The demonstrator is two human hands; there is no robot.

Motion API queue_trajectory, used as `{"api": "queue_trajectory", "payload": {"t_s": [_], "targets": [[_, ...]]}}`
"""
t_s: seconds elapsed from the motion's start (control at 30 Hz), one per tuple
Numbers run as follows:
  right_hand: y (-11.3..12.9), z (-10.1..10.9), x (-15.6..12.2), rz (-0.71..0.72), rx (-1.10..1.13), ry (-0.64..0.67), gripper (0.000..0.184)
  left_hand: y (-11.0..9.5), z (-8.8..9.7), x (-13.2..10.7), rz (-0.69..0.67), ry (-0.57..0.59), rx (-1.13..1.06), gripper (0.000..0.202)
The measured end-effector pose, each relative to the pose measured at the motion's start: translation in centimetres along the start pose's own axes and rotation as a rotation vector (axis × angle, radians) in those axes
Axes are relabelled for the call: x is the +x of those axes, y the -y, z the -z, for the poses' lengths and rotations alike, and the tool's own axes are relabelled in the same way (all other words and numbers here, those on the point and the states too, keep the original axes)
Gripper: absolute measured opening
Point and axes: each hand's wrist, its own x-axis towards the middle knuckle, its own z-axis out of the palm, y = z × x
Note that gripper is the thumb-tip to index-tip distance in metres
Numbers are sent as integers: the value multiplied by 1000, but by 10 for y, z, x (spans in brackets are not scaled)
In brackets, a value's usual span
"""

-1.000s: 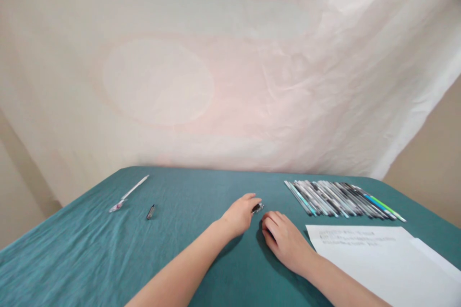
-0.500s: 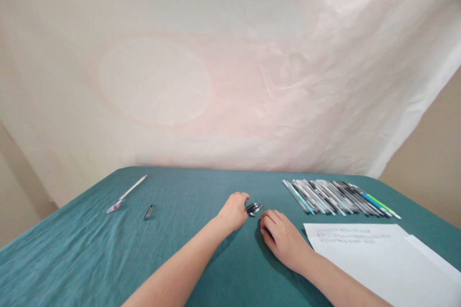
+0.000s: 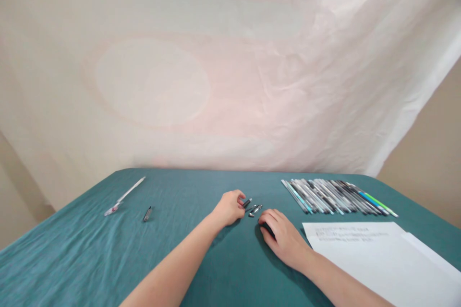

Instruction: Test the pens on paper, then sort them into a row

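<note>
Near the middle of the table, my left hand [image 3: 230,207] is closed, its thumb and fingers pinching a small black pen cap [image 3: 247,203]. Just right of it, several more small black and clear pen caps [image 3: 256,210] with clips lie close together on the cloth. My right hand [image 3: 280,235] rests on the table beside these caps, loosely curved, with a dark gap between thumb and fingers. I see nothing held in it, though its palm is hidden.
A tight row of pens [image 3: 333,196] lies at the right rear. White paper [image 3: 367,259] with handwriting is at the front right. On the left are a single dark cap [image 3: 147,214] and a white pen [image 3: 130,190] touching a small clear wrapper-like piece [image 3: 113,208].
My left hand has shifted slightly left, drawing a black cap away from the small group, which shows more plainly. My right hand has hardly moved.
</note>
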Motion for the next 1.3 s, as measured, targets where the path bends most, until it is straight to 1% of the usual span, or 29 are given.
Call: {"api": "queue_trajectory", "payload": {"t_s": [0.1,0.23,0.3,0.37,0.5,0.57,0.63,0.7,0.77,0.87,0.97,1.07,1.13,1.2,1.3], "targets": [[0,0,0,-11,12,7,13,-12,3,-6,-68,-26,172,34],[0,0,0,-21,15,5,14,-28,4,-14,-78,-23,413,33],[0,-1,-1,-24,20,-2,14,-31,4,-15,-76,-16,462,33],[-1,-2,-1,-30,37,-20,14,-29,7,-13,-68,-12,446,36],[-6,-4,0,-89,132,-91,14,-19,13,-6,-49,-52,271,45],[-10,-4,1,-153,221,-136,13,-16,15,-4,-39,-80,144,45],[-14,-3,3,-235,342,-177,14,-19,15,-3,-37,-67,-32,43],[-16,-1,6,-333,505,-212,18,-27,15,-5,-38,3,-264,42],[-15,2,8,-434,710,-232,26,-39,14,-8,-25,101,-490,42],[-10,9,11,-518,959,-248,34,-52,11,-13,6,198,-700,43],[-4,15,12,-517,1046,-259,31,-56,6,-17,24,231,-806,43],[-7,21,13,-521,1097,-278,29,-55,4,-17,28,235,-849,42],[-16,27,14,-559,1145,-359,29,-54,4,-17,22,233,-841,41],[-28,35,16,-603,1208,-475,28,-53,5,-16,13,233,-817,39],[-46,52,19,-616,1301,-623,25,-50,6,-13,10,220,-783,37]]}}
